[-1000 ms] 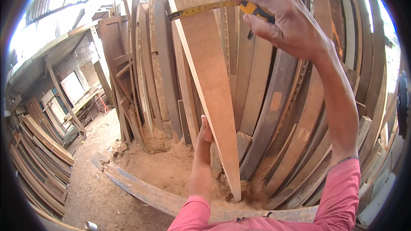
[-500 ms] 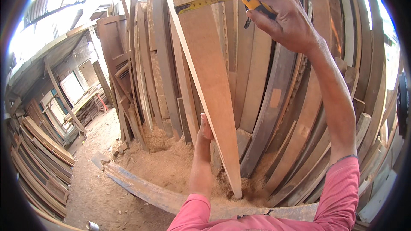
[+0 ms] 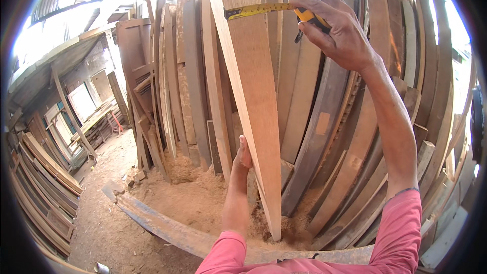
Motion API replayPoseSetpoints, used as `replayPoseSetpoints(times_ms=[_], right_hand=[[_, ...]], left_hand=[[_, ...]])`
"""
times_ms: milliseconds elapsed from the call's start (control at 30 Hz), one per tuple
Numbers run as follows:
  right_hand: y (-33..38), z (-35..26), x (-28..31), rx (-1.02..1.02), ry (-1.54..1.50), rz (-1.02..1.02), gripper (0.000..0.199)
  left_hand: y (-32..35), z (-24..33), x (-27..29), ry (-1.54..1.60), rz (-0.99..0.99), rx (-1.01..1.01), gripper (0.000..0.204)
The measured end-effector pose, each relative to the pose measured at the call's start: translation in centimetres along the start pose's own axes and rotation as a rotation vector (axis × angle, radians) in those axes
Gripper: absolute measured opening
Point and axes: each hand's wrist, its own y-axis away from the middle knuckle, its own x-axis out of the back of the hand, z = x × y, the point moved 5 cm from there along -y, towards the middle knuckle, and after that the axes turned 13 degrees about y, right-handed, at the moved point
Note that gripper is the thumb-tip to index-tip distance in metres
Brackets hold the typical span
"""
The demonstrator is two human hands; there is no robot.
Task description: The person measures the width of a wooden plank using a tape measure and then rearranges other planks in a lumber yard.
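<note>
A long, wide wooden plank stands upright in front of me, its lower end resting in sawdust. My right hand, raised to the upper right, grips a yellow and black tape measure. Its yellow blade is pulled out and lies across the plank's broad face, the hooked end at the left edge. Lower down, my left hand is against the plank's left edge with the thumb pointing up. Its other fingers go behind the wood and are hidden.
Several tall boards lean in a row behind the plank. Sawdust covers the ground around its foot. A low beam lies across in front of me. At the left are stacked boards and a panelled door.
In view, the plank's upper part has shifted right and stands straighter. The tape measure and my right hand have moved slightly right and down. My left hand keeps its place at the edge.
</note>
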Motion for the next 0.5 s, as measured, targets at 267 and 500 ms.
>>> replayPoseSetpoints(times_ms=[267, 500], right_hand=[[0.2, -0.2, 1.5, -0.025, -0.064, -0.064, 0.039], [12.7, -7.0, -1.9, -0.248, -0.250, -0.514, 0.034]], left_hand=[[-0.2, 0.7, -2.4, -0.201, -0.100, -0.127, 0.099], [-1.7, 2.3, -2.6, -0.082, -0.186, -0.025, 0.094]])
